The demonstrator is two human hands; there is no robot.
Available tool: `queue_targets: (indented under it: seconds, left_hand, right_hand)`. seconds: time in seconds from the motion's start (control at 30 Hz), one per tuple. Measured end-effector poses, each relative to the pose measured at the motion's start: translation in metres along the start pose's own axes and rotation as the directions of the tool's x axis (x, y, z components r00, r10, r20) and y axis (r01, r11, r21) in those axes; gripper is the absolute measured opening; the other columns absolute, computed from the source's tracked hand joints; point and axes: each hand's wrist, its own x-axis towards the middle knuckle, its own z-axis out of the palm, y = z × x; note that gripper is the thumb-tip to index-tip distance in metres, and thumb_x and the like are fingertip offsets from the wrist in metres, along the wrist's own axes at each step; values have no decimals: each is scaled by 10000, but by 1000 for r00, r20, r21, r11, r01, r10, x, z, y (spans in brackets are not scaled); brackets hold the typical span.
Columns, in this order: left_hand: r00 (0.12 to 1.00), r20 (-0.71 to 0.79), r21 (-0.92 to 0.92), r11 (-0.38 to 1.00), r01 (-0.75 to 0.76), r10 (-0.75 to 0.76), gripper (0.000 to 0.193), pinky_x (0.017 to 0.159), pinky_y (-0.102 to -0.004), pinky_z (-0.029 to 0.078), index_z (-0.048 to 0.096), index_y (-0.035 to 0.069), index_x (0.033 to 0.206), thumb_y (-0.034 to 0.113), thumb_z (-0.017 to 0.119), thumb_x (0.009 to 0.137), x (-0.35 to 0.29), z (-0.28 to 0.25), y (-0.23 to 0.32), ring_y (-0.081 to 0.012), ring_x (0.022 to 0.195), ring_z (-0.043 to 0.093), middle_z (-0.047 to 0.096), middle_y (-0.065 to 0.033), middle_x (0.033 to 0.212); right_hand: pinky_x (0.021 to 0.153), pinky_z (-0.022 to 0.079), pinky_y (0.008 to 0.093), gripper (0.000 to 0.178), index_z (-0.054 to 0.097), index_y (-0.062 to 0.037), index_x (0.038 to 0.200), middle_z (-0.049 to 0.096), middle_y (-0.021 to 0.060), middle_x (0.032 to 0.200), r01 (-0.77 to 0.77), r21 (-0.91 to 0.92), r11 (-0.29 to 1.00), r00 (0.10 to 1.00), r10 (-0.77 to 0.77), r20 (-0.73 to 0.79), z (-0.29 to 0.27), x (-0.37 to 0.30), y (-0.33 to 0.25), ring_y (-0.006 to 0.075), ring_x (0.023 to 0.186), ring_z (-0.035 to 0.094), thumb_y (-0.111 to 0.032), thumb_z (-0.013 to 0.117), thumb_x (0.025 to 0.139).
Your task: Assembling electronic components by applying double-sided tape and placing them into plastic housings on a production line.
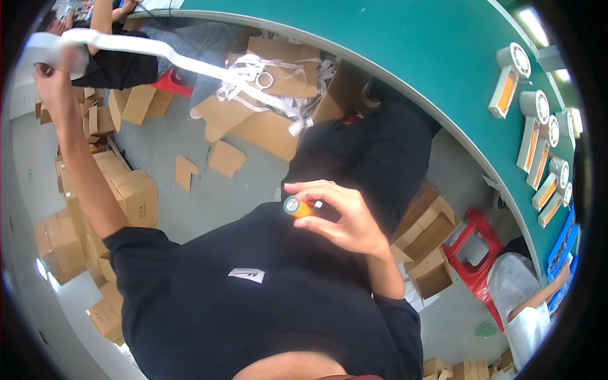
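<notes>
My left arm stretches to the far upper left, where my left hand [57, 79] is closed on a white strip [152, 47]. The hand is blurred, and a pale round shape beside it may be the strip's roll. From there the strip runs across to a cardboard box [266, 130] heaped with tangled white strips. In front of my body, my right hand [342, 218] pinches an orange cylindrical battery [301, 207] between thumb and fingers. Its round end, with a green ring, faces up. A small white bit shows beside it, too small to name.
A green worktable [405, 44] curves along the far and right sides, bearing several white round-headed devices [535, 107] with orange parts. Cardboard boxes [136, 196] stand on the left. A red stool [478, 247] and a person in grey [519, 285] are at right; another person sits upper left.
</notes>
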Motion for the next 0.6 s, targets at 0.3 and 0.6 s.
queue_targets:
  seconds: [0.3,0.6]
  left_hand:
    - [966,251,478,861,-176,58,912,919,-438,415,415,-51,1294,357,834,594,-129,83,22,-352,1076,447,467,-235,1180]
    - [879,474,235,955,-183,52,994,963,-522,315,364,-80,1295,320,838,518,-250,177,90,-411,1161,357,432,-226,1236]
  right_hand:
    - [931,462,312,343,642,4,1047,622,133,1164,62,89,994,946,-30,-322,-20,-1,10,217,1083,598,-14,778,733]
    - [1031,384,391,374,656,-8,1066,543,182,1319,111,-49,993,882,-121,-455,-47,12,1,277,1237,505,-33,792,719]
